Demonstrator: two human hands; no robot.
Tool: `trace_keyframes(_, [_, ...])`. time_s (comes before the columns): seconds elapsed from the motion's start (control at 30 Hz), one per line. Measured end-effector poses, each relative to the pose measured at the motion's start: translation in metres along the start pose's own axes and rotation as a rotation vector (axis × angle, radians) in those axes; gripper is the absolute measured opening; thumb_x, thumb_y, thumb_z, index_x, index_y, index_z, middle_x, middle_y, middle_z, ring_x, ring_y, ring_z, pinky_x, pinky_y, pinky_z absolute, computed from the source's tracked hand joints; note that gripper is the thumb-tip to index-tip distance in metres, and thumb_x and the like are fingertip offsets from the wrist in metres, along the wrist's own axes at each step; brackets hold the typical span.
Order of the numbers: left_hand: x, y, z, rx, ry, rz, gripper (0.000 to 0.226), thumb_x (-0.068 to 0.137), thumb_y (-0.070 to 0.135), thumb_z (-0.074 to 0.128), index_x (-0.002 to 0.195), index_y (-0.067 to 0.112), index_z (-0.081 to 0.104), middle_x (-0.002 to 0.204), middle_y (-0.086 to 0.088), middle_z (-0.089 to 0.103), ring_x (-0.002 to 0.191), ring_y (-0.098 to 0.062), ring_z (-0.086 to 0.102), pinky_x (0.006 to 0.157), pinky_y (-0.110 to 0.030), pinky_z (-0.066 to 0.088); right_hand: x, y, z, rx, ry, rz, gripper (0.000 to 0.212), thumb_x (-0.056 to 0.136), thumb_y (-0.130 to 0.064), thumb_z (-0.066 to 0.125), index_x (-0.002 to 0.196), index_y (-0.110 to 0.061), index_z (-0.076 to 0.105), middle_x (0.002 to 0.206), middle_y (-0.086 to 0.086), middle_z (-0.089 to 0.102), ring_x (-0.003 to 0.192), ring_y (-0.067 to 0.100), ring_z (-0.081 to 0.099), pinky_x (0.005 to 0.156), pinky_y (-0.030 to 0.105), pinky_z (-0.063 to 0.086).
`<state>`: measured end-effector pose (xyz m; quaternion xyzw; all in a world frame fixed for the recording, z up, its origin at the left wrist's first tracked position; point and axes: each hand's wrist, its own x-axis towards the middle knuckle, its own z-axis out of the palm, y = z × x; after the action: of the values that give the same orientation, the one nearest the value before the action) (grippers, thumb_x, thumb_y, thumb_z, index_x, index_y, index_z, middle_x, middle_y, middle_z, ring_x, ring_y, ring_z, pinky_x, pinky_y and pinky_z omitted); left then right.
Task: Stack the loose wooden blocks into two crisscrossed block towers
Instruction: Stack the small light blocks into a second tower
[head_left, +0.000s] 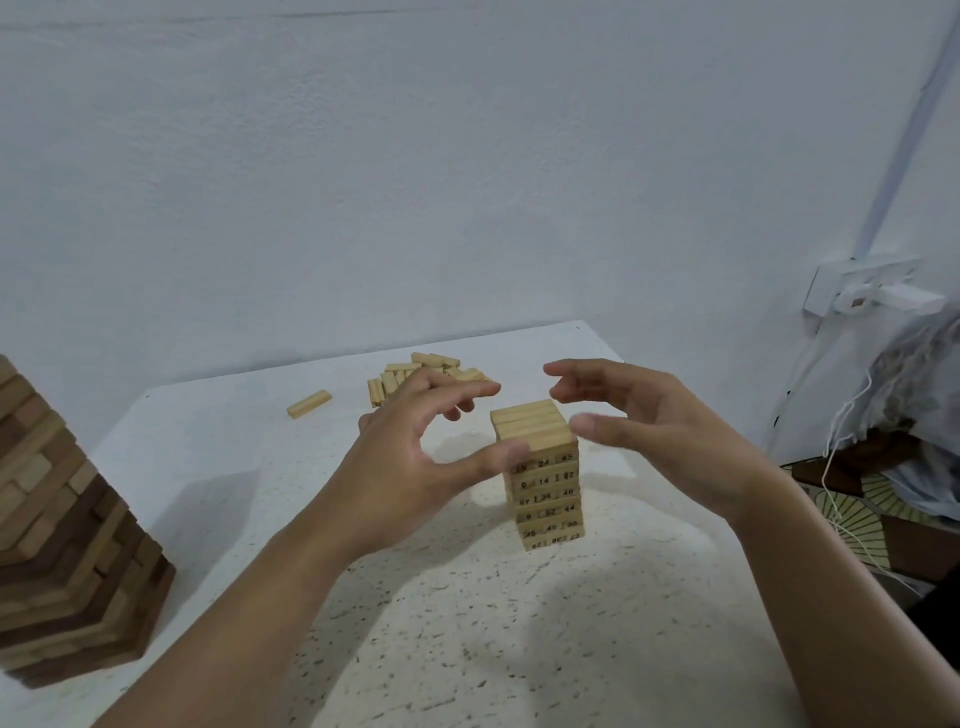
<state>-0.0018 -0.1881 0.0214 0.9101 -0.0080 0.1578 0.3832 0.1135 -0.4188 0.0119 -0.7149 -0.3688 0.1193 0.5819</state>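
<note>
Now, left hand (410, 447) and right hand (665, 431) flank small tower (545, 493) top, fingers relaxed, grasping nothing. Just behind left hand, mid-frame, lies block pile (415, 371); left nearer.

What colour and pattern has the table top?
The table top is white with small dark speckles; the head view shows it best.

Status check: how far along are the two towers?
Looks done: the large dark-and-light tower stands at left. In hand: the numbered-block tower, several layers high, flanked by the left hand and right hand, both empty. Left: the loose pile and a single block behind.
</note>
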Motion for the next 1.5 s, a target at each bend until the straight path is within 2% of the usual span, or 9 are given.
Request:
trace_keyframes(0.2, [0.009,-0.005,-0.018,-0.085,0.128,-0.042,0.024,0.089,0.054,0.063,0.109,0.042,0.069,0.107,0.018,0.062,0.105,0.002,0.056,0.071,0.001,0.035,0.015,-0.004,-0.001,0.037,0.149,0.094,0.037,0.091,-0.051,0.060,0.115,-0.026,0.073,0.106,-0.004,0.074,0.107,0.011,0.068,0.096,0.041,0.054])
trace_keyframes(0.33, [0.028,-0.028,-0.025,-0.065,0.209,-0.143,0.005,0.096,0.031,0.066,0.101,0.032,0.069,0.099,0.009,0.067,0.096,-0.005,0.061,0.071,-0.011,0.040,0.042,0.005,0.001,-0.182,0.133,0.166,0.017,0.099,-0.033,0.060,0.107,-0.024,0.072,0.101,-0.009,0.073,0.095,0.005,0.068,0.084,0.028,0.052])
trace_keyframes(0.43, [0.045,-0.053,-0.022,0.109,0.206,-0.176,0.007,0.097,0.030,0.065,0.101,0.036,0.064,0.105,0.011,0.062,0.098,-0.006,0.059,0.089,-0.032,0.048,0.066,0.019,0.011,-0.446,0.048,0.139,0.017,0.102,-0.030,0.057,0.112,-0.024,0.070,0.107,-0.013,0.068,0.097,0.001,0.062,0.077,0.017,0.042])
trace_keyframes(0.53, [0.061,-0.076,-0.012,0.311,0.119,-0.155,0.021,0.101,0.030,0.056,0.120,0.037,0.059,0.123,0.011,0.055,0.117,-0.013,0.052,0.106,-0.045,0.036,0.089,0.036,0.016,-0.578,-0.012,0.083,0.022,0.103,-0.025,0.055,0.123,-0.021,0.065,0.116,-0.007,0.065,0.107,0.010,0.060,0.082,0.017,0.041])
trace_keyframes(0.63, [0.075,-0.089,-0.002,0.496,0.004,-0.099,0.041,0.105,0.029,0.045,0.146,0.030,0.047,0.149,0.008,0.043,0.137,-0.017,0.038,0.099,-0.042,0.023,0.110,0.052,0.020,-0.665,-0.089,0.041,0.031,0.104,-0.023,0.054,0.134,-0.024,0.058,0.129,-0.008,0.058,0.116,0.012,0.055,0.087,0.017,0.039])
trace_keyframes(0.77, [0.092,-0.103,0.012,0.676,-0.071,-0.070,0.045,0.105,0.034,0.036,0.150,0.032,0.038,0.160,0.012,0.032,0.145,-0.014,0.028,0.104,-0.050,0.026,0.136,0.068,0.027,-0.818,-0.159,0.014,0.042,0.104,-0.020,0.050,0.145,-0.027,0.049,0.142,-0.002,0.048,0.131,0.019,0.040,0.102,0.022,0.025])
trace_keyframes(1.03, [0.091,-0.110,0.013,0.726,-0.053,-0.054,0.030,0.102,0.040,0.033,0.121,0.031,0.054,0.133,0.017,0.053,0.137,-0.010,0.031,0.101,-0.051,0.014,0.155,0.084,0.035,-0.909,-0.226,-0.030,0.043,0.103,-0.016,0.045,0.142,-0.031,0.053,0.132,0.000,0.049,0.122,0.023,0.041,0.103,0.044,0.040])
trace_keyframes(1.3, [0.086,-0.100,0.011,0.776,-0.132,0.013,0.040,0.105,0.045,0.029,0.144,0.038,0.036,0.130,0.015,0.054,0.130,-0.013,0.043,0.105,-0.054,0.019,0.155,0.085,0.040,-0.890,-0.279,-0.054,0.058,0.101,-0.004,0.035,0.142,-0.042,0.052,0.136,-0.007,0.048,0.124,0.015,0.036,0.099,0.045,0.037])
trace_keyframes(1.5, [0.083,-0.102,0.003,0.649,-0.106,-0.009,0.029,0.104,0.043,0.036,0.101,0.027,0.060,0.096,0.011,0.061,0.094,-0.003,0.056,0.107,-0.045,0.015,0.156,0.094,0.032,-0.798,-0.243,-0.069,0.063,0.091,0.007,0.036,0.140,-0.027,0.056,0.134,-0.007,0.057,0.124,0.019,0.045,0.105,0.048,0.040])
